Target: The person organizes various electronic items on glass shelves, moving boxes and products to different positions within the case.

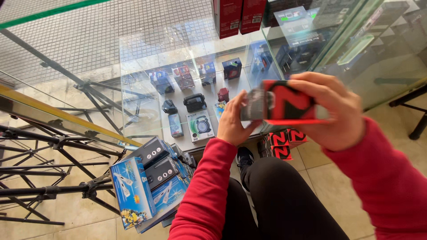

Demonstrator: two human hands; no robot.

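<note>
A red and black box (284,103) with a clear window at one end is held between both hands in front of a glass display case. My left hand (235,122) grips its left end from below. My right hand (331,111) wraps over its right end from above. Both arms wear red sleeves. Below the box, similar red and black boxes (284,143) lie stacked on the tiled floor next to my black-clad knees.
The glass display case (147,80) holds small boxed gadgets (199,126) on its grey shelf. A stack of blue and black product boxes (147,186) sits on the floor at left. Black metal stand legs (49,169) spread at far left. Red boxes (233,15) stand at the top.
</note>
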